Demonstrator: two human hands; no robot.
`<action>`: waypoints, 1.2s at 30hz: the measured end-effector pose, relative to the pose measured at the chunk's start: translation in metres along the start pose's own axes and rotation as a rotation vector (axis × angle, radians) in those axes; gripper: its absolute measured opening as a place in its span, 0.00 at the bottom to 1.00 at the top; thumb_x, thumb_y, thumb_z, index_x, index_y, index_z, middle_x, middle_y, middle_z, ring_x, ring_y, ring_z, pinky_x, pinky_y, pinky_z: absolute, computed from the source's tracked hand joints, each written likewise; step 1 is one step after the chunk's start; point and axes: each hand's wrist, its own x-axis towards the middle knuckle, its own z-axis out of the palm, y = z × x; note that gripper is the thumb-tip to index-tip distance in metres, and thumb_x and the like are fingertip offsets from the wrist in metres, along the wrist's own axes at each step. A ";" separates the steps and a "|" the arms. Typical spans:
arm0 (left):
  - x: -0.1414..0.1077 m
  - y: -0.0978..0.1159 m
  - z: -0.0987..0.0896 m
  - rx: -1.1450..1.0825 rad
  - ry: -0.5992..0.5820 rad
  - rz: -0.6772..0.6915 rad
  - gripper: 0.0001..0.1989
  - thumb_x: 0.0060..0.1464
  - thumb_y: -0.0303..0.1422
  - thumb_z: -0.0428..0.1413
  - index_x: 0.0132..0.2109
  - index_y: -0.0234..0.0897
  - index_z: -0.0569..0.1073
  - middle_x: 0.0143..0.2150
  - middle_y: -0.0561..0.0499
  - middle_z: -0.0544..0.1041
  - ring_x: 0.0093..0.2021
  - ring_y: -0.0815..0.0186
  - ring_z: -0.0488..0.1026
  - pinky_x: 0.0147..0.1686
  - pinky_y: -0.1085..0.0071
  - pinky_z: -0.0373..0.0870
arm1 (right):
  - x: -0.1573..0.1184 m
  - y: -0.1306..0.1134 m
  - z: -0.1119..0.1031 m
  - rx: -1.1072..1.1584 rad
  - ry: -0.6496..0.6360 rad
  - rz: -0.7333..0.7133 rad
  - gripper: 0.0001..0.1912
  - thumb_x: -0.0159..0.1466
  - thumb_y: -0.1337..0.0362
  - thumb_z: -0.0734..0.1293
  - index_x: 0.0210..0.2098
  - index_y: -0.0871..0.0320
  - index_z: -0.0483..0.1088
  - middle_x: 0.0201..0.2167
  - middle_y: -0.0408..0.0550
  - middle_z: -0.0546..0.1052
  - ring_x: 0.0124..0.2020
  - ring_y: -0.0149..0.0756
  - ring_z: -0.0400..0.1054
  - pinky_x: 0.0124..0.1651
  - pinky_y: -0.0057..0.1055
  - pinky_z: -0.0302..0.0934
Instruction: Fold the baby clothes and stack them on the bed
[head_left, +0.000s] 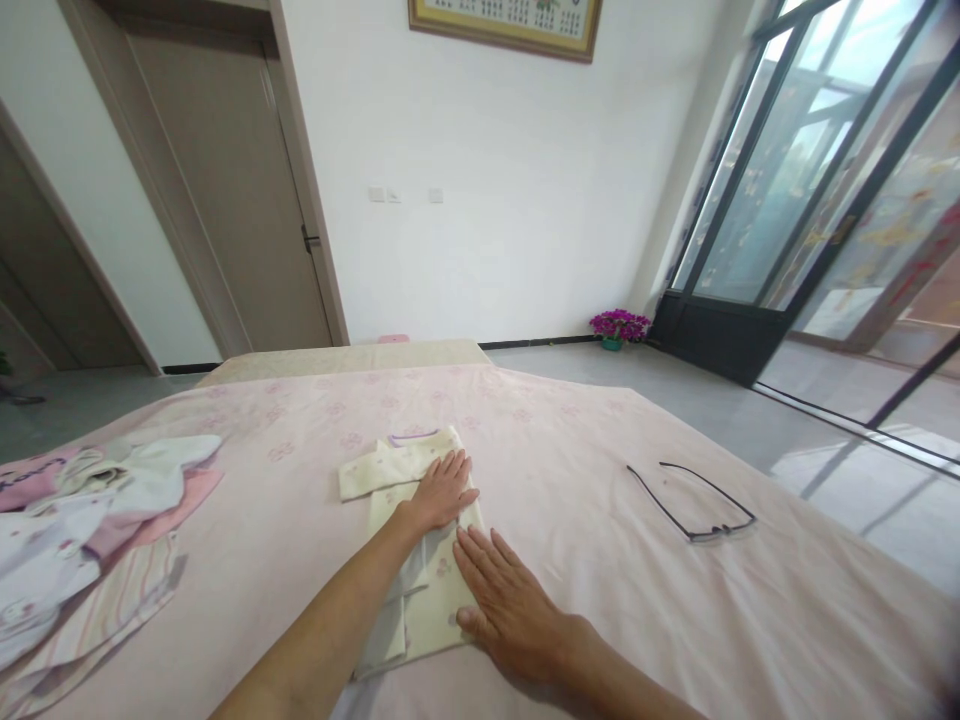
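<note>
A small pale yellow child's top (431, 600) with a purple-edged neckline lies on the pink bedspread (585, 600), its sides and one sleeve folded inward. My left hand (442, 492) rests flat on its upper right part, over the folded sleeve, fingers together and stretched out. Against the lower right edge of the top lies my right hand (514, 605), palm down with the fingers extended. Neither hand grips the cloth. My left forearm hides part of the garment's left side.
At the left lies a loose heap of children's clothes (97, 540) in white, pink and stripes. A pair of black-framed glasses (701, 530) sits on the bedspread to the right. Beyond are a pot of purple flowers (619, 326), a glass door (765, 200) and a brown door (225, 180).
</note>
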 end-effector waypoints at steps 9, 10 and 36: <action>-0.006 0.000 0.007 -0.001 0.000 -0.030 0.31 0.63 0.44 0.44 0.69 0.36 0.53 0.72 0.42 0.47 0.71 0.54 0.40 0.67 0.50 0.35 | -0.021 -0.028 -0.021 0.242 -0.063 -0.101 0.30 0.69 0.49 0.55 0.66 0.55 0.56 0.63 0.51 0.64 0.64 0.43 0.57 0.67 0.43 0.50; -0.005 0.000 0.006 -0.064 0.011 -0.030 0.31 0.62 0.44 0.47 0.68 0.37 0.55 0.72 0.42 0.48 0.71 0.53 0.41 0.66 0.50 0.35 | -0.018 -0.025 -0.024 0.265 0.001 -0.033 0.26 0.70 0.51 0.54 0.64 0.53 0.60 0.60 0.49 0.68 0.61 0.40 0.61 0.66 0.41 0.53; -0.106 -0.145 -0.056 -0.301 0.453 -1.023 0.13 0.44 0.43 0.57 0.33 0.39 0.74 0.40 0.40 0.76 0.46 0.43 0.73 0.43 0.53 0.68 | 0.147 0.114 -0.010 0.030 0.168 0.345 0.26 0.67 0.67 0.54 0.64 0.62 0.58 0.65 0.54 0.61 0.67 0.39 0.52 0.66 0.40 0.50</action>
